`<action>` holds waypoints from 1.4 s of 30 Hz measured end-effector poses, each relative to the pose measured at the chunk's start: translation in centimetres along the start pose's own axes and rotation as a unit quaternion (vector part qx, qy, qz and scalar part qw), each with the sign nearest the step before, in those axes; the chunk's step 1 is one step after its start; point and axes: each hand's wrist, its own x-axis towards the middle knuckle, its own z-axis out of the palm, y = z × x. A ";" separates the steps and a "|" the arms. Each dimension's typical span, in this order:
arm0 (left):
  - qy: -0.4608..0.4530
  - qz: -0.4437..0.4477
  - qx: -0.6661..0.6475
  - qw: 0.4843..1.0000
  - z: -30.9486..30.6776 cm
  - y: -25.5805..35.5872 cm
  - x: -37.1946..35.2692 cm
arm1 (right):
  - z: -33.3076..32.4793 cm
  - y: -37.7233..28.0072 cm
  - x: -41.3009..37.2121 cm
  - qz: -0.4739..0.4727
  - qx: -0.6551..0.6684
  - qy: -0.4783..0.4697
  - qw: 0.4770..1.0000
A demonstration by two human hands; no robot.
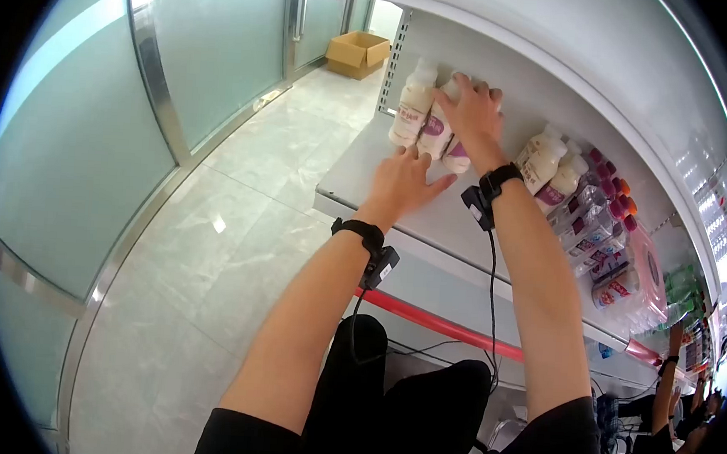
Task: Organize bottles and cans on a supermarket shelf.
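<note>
White yogurt drink bottles stand side by side at the left end of the shelf (pixel 358 173). The leftmost bottle (pixel 409 113) has a pale label with red print, and the middle bottle (pixel 434 136) has a purple patch. My right hand (pixel 474 121) is curled round the upper part of the third bottle (pixel 457 159), hiding most of it; its thumb reaches across the middle bottle. Low in front of these bottles, my left hand (pixel 401 183) is open with fingers spread, its fingertips at the bases of the left and middle bottles. Both wrists wear black straps with small boxes.
Right along the shelf stand more white bottles (pixel 542 163), clear bottles with purple and orange caps (pixel 588 224) and a pink-lidded container (pixel 648 273). An upper shelf overhangs. An open cardboard box (pixel 357 56) lies on the floor beyond. Other people's arms (pixel 664 387) show at far right.
</note>
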 end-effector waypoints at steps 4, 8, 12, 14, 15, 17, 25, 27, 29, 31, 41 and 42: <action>0.010 0.014 -0.005 1.000 0.1 0.2 -0.1 | 0.0 0.2 1.0 0.041 0.016 -0.017 0.999; -0.010 0.008 -0.020 1.000 -0.5 0.4 0.0 | -0.9 0.8 0.8 0.042 -0.004 -0.031 0.999; 0.004 0.019 -0.013 1.000 0.0 0.2 -0.2 | -0.1 3.8 0.5 0.013 -0.021 0.027 0.999; 0.008 0.025 -0.010 1.000 -0.2 0.2 -0.1 | -0.6 5.1 0.1 -0.009 -0.029 0.032 0.999; -0.003 0.020 -0.007 1.000 -0.4 0.3 -0.1 | -0.8 5.7 0.4 -0.009 -0.028 0.033 0.999; -0.018 0.013 -0.004 1.000 -0.5 0.4 -0.2 | -0.8 7.3 0.4 0.016 -0.022 0.064 0.998; -0.020 0.007 -0.028 0.999 -0.6 0.4 -0.1 | -0.9 10.5 2.0 -0.085 0.064 0.010 0.994; -0.011 0.009 -0.031 0.999 -0.3 0.3 0.0 | -1.0 11.7 2.4 -0.083 0.073 -0.002 0.994; -0.007 0.009 -0.035 0.999 -0.1 0.4 -0.2 | -1.4 12.9 3.0 -0.193 0.038 -0.012 0.980; -0.026 0.017 -0.004 1.000 -0.4 0.5 -0.1 | -1.9 13.3 2.7 -0.191 0.042 -0.038 0.980; -0.032 0.009 0.015 0.999 -0.2 0.7 0.1 | -4.9 14.2 2.4 -0.286 -0.125 -0.043 0.949; -0.026 0.014 0.016 0.999 -0.2 0.7 0.1 | -5.2 14.2 2.3 -0.303 -0.149 -0.050 0.940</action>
